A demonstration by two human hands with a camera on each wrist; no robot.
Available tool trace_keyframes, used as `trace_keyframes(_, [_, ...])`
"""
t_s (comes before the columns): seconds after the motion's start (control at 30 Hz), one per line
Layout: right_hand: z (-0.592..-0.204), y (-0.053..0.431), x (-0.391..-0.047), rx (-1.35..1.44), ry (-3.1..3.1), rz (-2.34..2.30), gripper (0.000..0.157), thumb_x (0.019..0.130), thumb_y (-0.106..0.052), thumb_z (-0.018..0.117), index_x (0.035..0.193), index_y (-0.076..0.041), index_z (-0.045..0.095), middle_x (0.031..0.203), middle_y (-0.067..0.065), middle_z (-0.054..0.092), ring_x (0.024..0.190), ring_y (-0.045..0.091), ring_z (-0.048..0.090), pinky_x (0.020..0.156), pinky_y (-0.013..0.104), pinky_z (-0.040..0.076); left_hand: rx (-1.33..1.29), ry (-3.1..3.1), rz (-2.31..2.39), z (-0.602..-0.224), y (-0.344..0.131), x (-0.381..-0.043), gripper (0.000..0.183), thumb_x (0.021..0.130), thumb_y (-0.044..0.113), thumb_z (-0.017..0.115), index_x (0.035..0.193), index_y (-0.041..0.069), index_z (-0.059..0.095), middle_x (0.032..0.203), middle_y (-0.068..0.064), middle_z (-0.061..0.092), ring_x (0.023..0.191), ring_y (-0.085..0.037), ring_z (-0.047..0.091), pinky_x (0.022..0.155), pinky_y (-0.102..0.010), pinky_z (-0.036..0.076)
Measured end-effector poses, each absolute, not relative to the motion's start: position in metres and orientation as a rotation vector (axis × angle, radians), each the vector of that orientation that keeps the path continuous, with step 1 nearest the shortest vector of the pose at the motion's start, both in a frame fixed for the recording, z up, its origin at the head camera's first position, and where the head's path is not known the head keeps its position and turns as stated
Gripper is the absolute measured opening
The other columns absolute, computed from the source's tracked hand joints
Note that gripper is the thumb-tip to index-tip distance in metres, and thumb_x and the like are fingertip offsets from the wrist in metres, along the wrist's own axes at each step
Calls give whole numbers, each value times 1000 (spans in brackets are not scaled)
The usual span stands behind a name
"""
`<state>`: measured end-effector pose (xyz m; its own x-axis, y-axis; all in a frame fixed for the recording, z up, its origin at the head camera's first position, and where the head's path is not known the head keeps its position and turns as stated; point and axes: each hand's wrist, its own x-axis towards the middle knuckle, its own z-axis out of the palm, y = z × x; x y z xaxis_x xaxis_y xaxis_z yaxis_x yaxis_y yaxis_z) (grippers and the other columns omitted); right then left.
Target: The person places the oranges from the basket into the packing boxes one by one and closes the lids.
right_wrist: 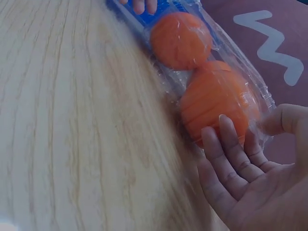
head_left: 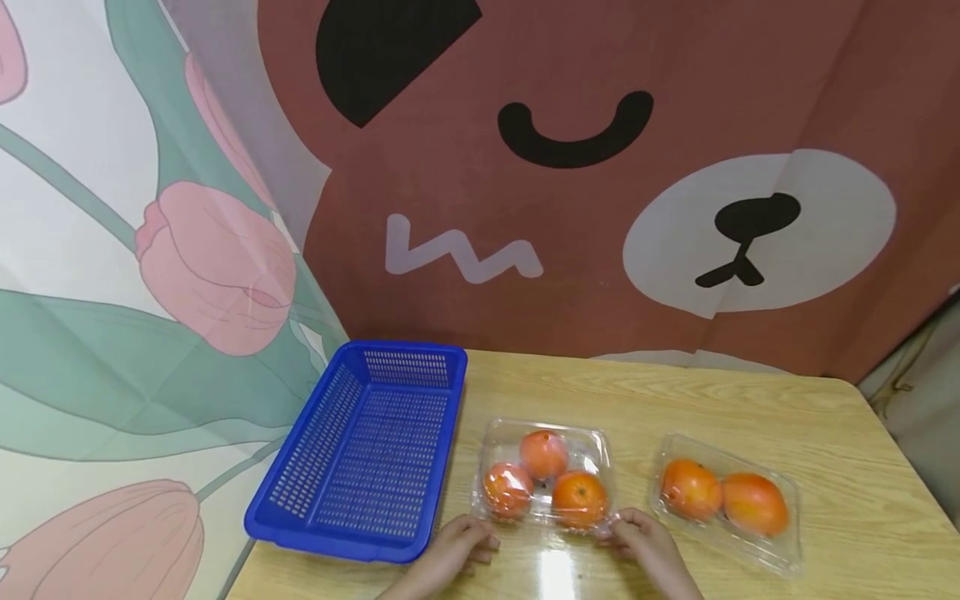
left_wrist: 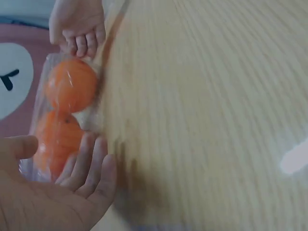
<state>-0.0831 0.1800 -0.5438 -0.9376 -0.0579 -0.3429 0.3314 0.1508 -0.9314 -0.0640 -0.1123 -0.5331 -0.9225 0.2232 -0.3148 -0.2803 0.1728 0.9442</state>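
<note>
A clear plastic clamshell box (head_left: pixel 545 427) with three round orange-red fruits (head_left: pixel 580 500) sits on the table in front of me. My left hand (head_left: pixel 455 550) is at the box's front left corner. In the left wrist view, that hand's fingers (left_wrist: pixel 98 166) extend beside a fruit, with the thumb apart from them. At the front right corner, my right hand (head_left: pixel 643 542) pinches the box's edge between thumb and index finger. The right wrist view shows its other fingers (right_wrist: pixel 216 149) spread in front of the nearest fruit.
A blue perforated plastic basket (head_left: pixel 444 467) stands to the left with nothing in it. On the right lies a second clear box (head_left: pixel 780 554) holding two orange-red fruits (head_left: pixel 754 504). Behind the wooden table (head_left: pixel 675 392) hangs a printed bear curtain (head_left: pixel 465 167); a tulip-print curtain (head_left: pixel 217 267) borders the left.
</note>
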Motion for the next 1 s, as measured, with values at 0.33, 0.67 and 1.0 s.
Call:
trace_keyframes(0.33, [-544, 180, -83, 352, 2178, -1820, 21, 89, -11, 53, 95, 9, 56, 85, 8, 65, 81, 24, 64, 69, 36, 54, -229, 2059, 1947, -540, -109, -72, 38, 99, 25, 38, 99, -9, 55, 86, -8, 64, 79, -21, 63, 61, -30, 48])
trace_keyframes(0.67, [-546, 177, -82, 390, 2186, -1826, 20, 90, -14, 53, 96, 5, 55, 83, 10, 67, 78, 17, 63, 67, 31, 51, -311, 2030, 2078, -543, -103, -77, 20, 93, 13, 44, 94, -4, 55, 84, -9, 67, 74, -15, 62, 59, -27, 48])
trace_keyframes(1.0, [-548, 175, -84, 372, 2259, -1851, 14, 90, -11, 53, 96, 2, 55, 79, 10, 65, 77, 15, 61, 71, 25, 47, -359, 2008, 2096, -549, -104, -81, 13, 93, 10, 44, 90, 1, 53, 85, -12, 69, 69, -14, 59, 56, -25, 42])
